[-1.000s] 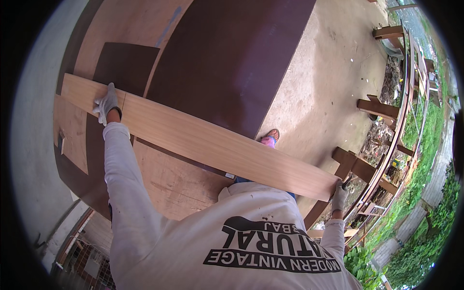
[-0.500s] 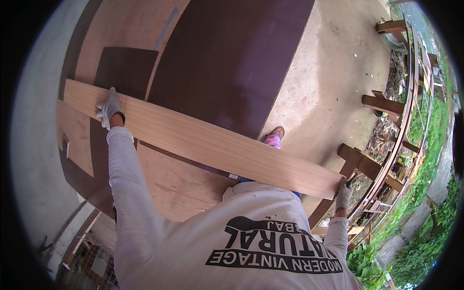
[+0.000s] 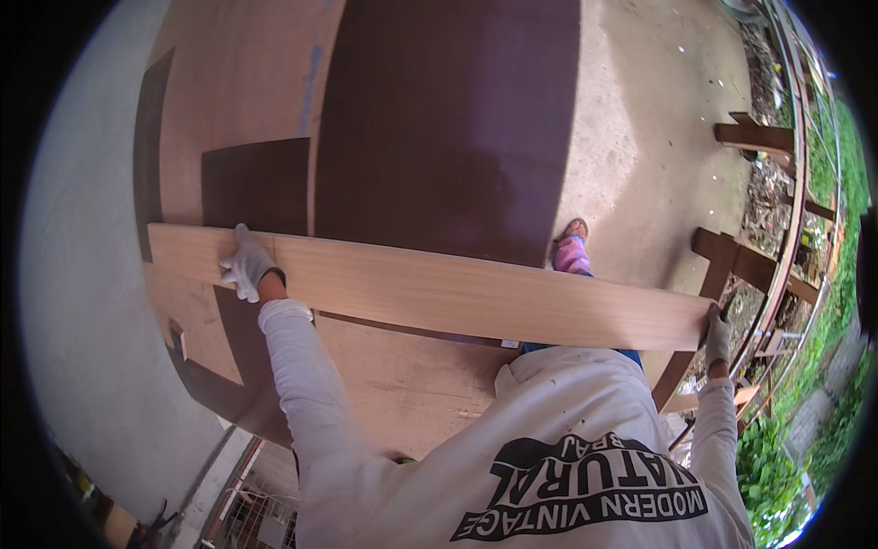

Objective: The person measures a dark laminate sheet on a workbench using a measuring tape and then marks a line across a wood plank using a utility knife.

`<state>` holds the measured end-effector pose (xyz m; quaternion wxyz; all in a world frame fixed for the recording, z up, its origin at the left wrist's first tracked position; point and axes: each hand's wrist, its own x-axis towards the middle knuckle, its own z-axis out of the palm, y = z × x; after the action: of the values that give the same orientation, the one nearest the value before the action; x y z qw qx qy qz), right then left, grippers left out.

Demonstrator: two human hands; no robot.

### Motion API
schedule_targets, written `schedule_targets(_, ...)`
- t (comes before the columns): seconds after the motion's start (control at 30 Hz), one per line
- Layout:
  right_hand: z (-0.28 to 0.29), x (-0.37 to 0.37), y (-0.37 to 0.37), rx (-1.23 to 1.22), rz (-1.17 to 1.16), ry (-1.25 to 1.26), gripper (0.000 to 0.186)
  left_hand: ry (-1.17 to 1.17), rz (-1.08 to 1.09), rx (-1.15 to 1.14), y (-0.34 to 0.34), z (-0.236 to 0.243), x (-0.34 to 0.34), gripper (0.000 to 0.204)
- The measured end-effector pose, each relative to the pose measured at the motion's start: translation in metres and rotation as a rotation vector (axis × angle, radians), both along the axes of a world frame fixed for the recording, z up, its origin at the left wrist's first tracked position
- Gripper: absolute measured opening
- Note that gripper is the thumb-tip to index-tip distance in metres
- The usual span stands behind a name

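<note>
A long pale wooden plank (image 3: 476,288) lies across in front of me, over the brown panel surface. My left hand (image 3: 250,265), in a white glove, presses on its upper face close to the left end, fingers spread and thumb toward the far edge. At the right end my right hand (image 3: 719,339), gloved too, is closed around the plank's end. A thin dark thing shows beside that hand, too small to make out. The underside of the plank is hidden.
A large dark brown sheet (image 3: 448,128) and a smaller dark piece (image 3: 256,183) lie beyond the plank. A pale wall (image 3: 91,256) rises at left. My sandalled foot (image 3: 574,229) stands on concrete. Wooden posts (image 3: 754,135) and a curved railing (image 3: 797,183) border greenery at right.
The view has shifted and turned, so the plank appears more level and further right. Both hands keep to their places on it.
</note>
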<state>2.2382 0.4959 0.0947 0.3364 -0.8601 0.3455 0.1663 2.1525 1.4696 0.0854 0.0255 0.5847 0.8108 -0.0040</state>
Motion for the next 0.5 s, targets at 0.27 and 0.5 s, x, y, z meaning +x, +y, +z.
schedule_targets(0.27,-0.011,-0.001,-0.011,-0.002,-0.012,-0.013,0.045,-0.074,0.069,-0.022,0.006,0.029,-0.004,0.111)
schedule_targets(0.5,0.001,0.006,0.002,-0.036,0.004,0.134,0.058,-0.124,0.065,-0.059,0.014,0.04,-0.011,0.112)
